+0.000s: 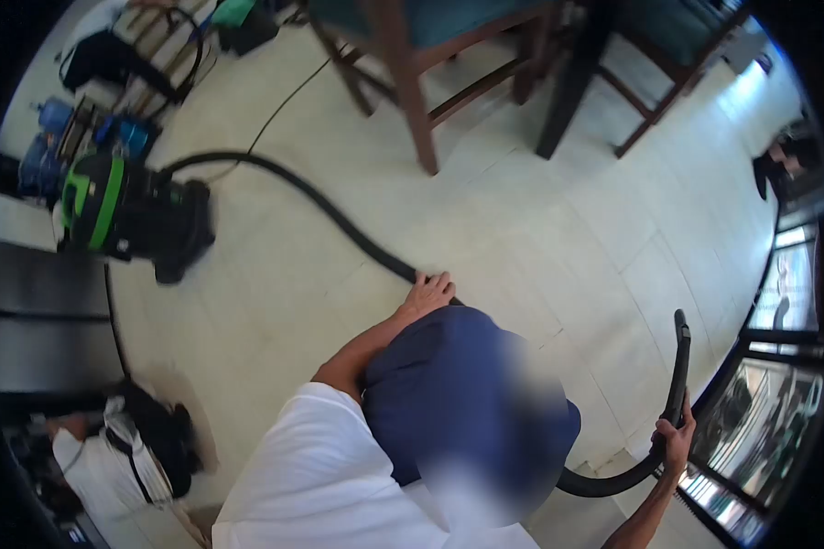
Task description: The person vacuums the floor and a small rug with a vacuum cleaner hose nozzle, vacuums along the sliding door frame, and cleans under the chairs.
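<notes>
A black and green vacuum cleaner stands on the floor at the left. Its black vacuum hose curves from the machine to my left hand, whose fingers are closed over it. Past that hand, the hose runs behind dark blue cloth and comes out again low on the right. There my right hand grips it just below the curved handle end, which points up and away, off the floor. White shirt cloth fills the lower middle; parts of the blue cloth are blurred.
Wooden chairs with dark green seats and a dark table leg stand at the top. A cord crosses the pale tiles. Another person is at lower left beside grey cabinets. Glass doors line the right.
</notes>
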Motion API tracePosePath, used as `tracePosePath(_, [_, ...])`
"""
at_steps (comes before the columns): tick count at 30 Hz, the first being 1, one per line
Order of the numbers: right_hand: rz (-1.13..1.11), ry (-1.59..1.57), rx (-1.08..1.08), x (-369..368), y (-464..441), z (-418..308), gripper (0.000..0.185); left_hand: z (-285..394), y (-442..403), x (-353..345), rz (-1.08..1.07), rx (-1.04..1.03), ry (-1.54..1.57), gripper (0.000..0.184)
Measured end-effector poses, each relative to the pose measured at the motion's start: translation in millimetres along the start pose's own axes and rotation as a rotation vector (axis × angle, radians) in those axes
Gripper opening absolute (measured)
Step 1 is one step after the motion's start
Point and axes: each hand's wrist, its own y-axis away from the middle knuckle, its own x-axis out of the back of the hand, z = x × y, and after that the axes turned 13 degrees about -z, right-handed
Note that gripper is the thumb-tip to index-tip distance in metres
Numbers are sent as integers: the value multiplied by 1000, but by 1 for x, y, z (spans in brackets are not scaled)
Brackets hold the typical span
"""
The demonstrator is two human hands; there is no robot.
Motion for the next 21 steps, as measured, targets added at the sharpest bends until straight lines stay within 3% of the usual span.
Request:
tracePosePath(1, [-7, -48, -19, -9, -12, -14, 98, 0, 19, 4, -11, 33, 30, 40])
tracePosePath(3, [-68, -9, -2, -16, -43, -35, 99, -6, 52, 3, -252, 18, 7, 32])
tracePosePath(4, [-141, 62, -26, -23, -61, -49, 98, -19, 79, -31, -222, 38, -27, 24])
tracePosePath(6, [-291, 97, -19, -41, -94, -75, 100, -37, 144, -8, -389, 129, 130, 25])
tracePosePath(9, [-547, 194, -17, -80, -144, -113, 99, -44, 235, 9, -285, 277, 152, 29])
tracePosePath(11, [-778, 355, 1, -125, -172, -142, 99, -29, 271, 16, -524, 406, 178, 34])
tracePosePath(13, [-916, 431, 116, -172, -194, -164, 97, -18, 295, -1, -547, 467, 321, 42])
tracePosePath(19, [-1091, 548, 338, -305, -257, -235, 97, -21, 298, -21, -454, 644, 564, 38])
tracePosePath(20, [-1123, 479, 461, -334, -267, -239, 96, -32, 291, -18, -578, 654, 639, 39])
tracePosePath(21, [-1130, 507, 735, -363, -288, -234, 96, -42, 285, -14, -702, 664, 713, 41])
